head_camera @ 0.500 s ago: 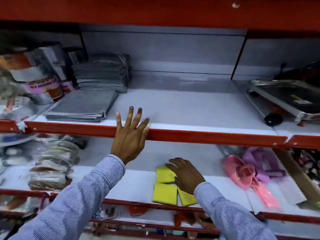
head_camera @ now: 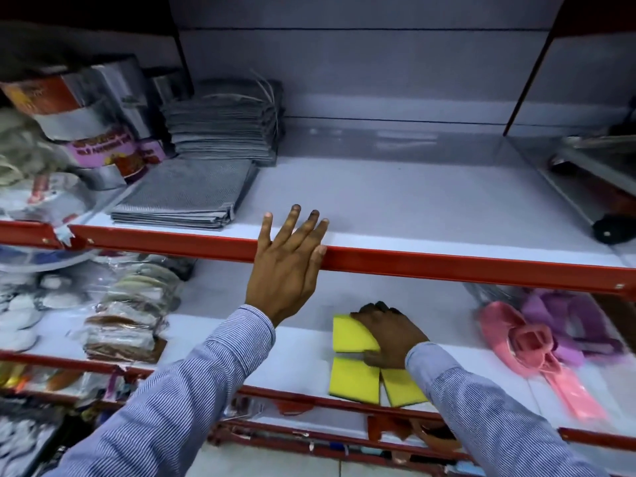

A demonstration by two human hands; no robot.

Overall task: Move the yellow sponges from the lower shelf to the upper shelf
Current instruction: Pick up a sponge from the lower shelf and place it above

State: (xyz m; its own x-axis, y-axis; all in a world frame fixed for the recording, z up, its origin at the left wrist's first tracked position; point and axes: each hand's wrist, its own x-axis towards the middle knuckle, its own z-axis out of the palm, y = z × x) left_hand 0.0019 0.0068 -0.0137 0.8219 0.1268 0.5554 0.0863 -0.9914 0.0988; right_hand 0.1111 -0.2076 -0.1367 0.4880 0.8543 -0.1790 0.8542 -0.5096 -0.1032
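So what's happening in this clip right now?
A person is restocking a red-edged store shelf. The right hand is closing on the rear yellow sponge on the lower shelf, with two more sponges lying in front of it. The left hand rests open on the upper shelf's red front rail. No sponges are up there yet.

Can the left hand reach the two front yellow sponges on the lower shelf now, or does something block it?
Probably yes. The left hand rests open on the upper shelf's red edge, holding nothing. The two front sponges lie uncovered below; only the right hand, on the rear sponge, crowds them.
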